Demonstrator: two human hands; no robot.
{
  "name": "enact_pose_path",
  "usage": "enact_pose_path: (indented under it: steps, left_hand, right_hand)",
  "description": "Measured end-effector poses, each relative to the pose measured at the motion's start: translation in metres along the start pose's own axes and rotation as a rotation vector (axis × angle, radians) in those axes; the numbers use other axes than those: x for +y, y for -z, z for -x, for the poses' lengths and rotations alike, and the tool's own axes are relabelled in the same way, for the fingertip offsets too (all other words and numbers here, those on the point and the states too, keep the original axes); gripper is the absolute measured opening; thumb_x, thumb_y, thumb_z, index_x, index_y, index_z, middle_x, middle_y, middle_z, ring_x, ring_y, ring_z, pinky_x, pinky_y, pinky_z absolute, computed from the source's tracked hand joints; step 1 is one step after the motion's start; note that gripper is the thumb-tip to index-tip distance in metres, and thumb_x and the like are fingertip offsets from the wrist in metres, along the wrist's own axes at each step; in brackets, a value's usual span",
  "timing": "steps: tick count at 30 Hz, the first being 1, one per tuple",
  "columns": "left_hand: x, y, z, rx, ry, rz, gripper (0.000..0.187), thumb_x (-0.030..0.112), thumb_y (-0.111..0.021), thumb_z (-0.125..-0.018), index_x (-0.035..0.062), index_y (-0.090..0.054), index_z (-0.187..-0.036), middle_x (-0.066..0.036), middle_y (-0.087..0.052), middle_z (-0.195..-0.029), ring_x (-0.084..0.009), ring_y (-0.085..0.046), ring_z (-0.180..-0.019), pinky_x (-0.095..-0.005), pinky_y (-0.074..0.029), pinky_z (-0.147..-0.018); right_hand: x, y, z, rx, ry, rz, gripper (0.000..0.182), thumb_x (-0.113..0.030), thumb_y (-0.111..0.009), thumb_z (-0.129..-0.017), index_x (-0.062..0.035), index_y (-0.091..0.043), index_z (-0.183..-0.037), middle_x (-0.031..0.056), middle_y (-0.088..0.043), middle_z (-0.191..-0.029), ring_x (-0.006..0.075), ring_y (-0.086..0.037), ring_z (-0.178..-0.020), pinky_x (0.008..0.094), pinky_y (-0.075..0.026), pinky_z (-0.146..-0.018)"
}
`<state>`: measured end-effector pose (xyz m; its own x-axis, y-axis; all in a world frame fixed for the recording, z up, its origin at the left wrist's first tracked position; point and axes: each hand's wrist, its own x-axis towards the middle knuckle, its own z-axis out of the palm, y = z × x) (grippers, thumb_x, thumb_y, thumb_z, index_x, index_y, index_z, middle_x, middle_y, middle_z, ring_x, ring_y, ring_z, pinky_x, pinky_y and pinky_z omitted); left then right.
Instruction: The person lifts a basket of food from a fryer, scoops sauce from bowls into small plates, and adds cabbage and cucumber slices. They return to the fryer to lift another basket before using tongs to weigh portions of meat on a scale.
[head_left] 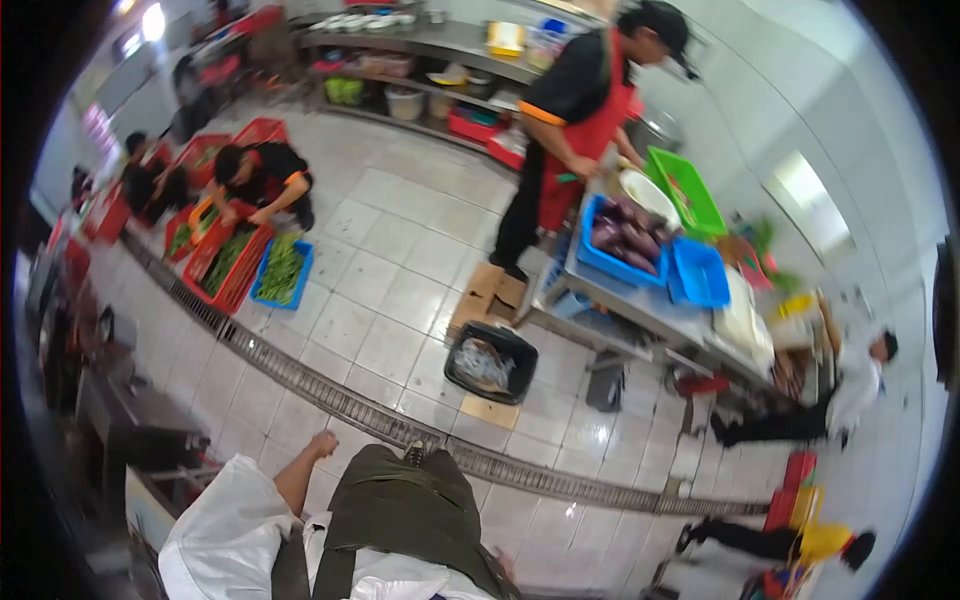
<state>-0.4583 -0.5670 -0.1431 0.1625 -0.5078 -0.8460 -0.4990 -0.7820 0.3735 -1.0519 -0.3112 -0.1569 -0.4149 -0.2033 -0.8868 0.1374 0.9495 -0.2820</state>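
Note:
My left hand (322, 443) hangs beside the dark green apron (395, 510), at the end of a bare forearm. Its fingers look curled in, and nothing shows in them. Low on the other side of the apron, a small part of my right hand (504, 563) peeks out; its fingers are hidden. Beyond the floor drain (330, 396) stands a black tub (530, 372) with a clear plastic bag inside, the nearest container in front of me. Neither hand touches it.
A person in a red apron (590, 130) works at a steel table with a blue crate of eggplants (628, 238) and a green tray (685, 190). At left, a crouching person (270, 180) handles greens beside red crates (228, 265). Two people stand at right.

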Motion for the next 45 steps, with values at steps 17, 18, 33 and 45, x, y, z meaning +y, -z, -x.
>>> enact_pose_path:
  steps: [17, 18, 33, 45]
  left_hand:
    - [0.109, 0.054, -0.072, 0.059, 0.157, 0.520, 0.026, 0.026, -0.060, -0.083, 0.0002, -0.064, -0.088, -0.011, -0.062, -0.078, -0.0273, -0.062, -0.066, -0.0432, -0.048, -0.047]
    - [0.122, 0.058, -0.075, 0.054, 0.205, 0.591, 0.026, 0.026, -0.059, -0.083, 0.0008, -0.064, -0.088, -0.011, -0.062, -0.077, -0.0268, -0.061, -0.065, -0.0427, -0.048, -0.047]
    - [0.387, 0.396, -0.347, -0.153, 0.109, 0.360, 0.021, 0.029, -0.056, -0.090, 0.0090, -0.060, -0.093, -0.004, -0.053, -0.066, -0.0190, -0.054, -0.052, -0.0350, -0.040, -0.039]
    - [0.868, 0.799, -0.679, 0.281, -0.286, 0.482, 0.020, 0.032, -0.054, -0.095, 0.0178, -0.056, -0.109, 0.002, -0.051, -0.069, -0.0123, -0.058, -0.057, -0.0280, -0.044, -0.046]
  right_hand:
    - [-0.676, -0.324, -0.075, -0.501, 0.959, 1.190, 0.044, -0.026, -0.067, -0.075, 0.0003, -0.059, -0.109, 0.0271, -0.064, -0.099, 0.0446, -0.063, -0.089, 0.0493, -0.052, -0.075]
    - [-0.707, -0.346, -0.082, -0.511, 1.015, 1.211, 0.043, -0.026, -0.067, -0.074, 0.0003, -0.060, -0.107, 0.0272, -0.064, -0.098, 0.0452, -0.064, -0.088, 0.0498, -0.052, -0.075]
    - [-1.130, -0.574, 0.007, -0.398, 1.051, 0.294, 0.031, -0.023, -0.059, -0.089, -0.0057, -0.064, -0.115, 0.0123, -0.069, -0.088, 0.0211, -0.065, -0.078, 0.0352, -0.052, -0.072]
    - [-0.996, -0.510, -0.098, -0.111, 0.191, 0.677, 0.043, -0.038, -0.050, -0.093, -0.0021, -0.066, -0.109, 0.0250, -0.067, -0.103, 0.0363, -0.065, -0.095, 0.0464, -0.051, -0.078]
